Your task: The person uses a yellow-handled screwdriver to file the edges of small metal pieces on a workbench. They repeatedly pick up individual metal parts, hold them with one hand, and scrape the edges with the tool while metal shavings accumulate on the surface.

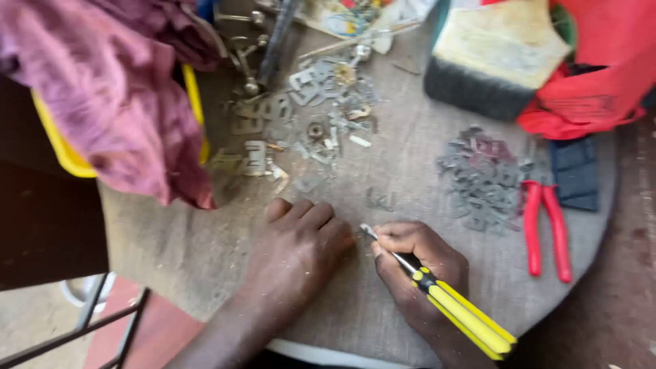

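My right hand (pixel 420 266) grips a screwdriver with a yellow and black handle (pixel 465 314); its metal tip (pixel 369 232) points toward my left hand. My left hand (pixel 301 246) rests palm down on the round table (pixel 205 246), fingers curled together, fingertips next to the screwdriver tip. Whether something small lies under those fingers is hidden.
Red-handled pliers (pixel 547 229) lie to the right beside a pile of small grey metal pieces (pixel 482 178) and a dark blue block (pixel 574 174). More metal parts (pixel 307 116) are scattered at the back. A purple cloth (pixel 109 89) drapes a yellow tub; a red bag (pixel 594 75) sits back right.
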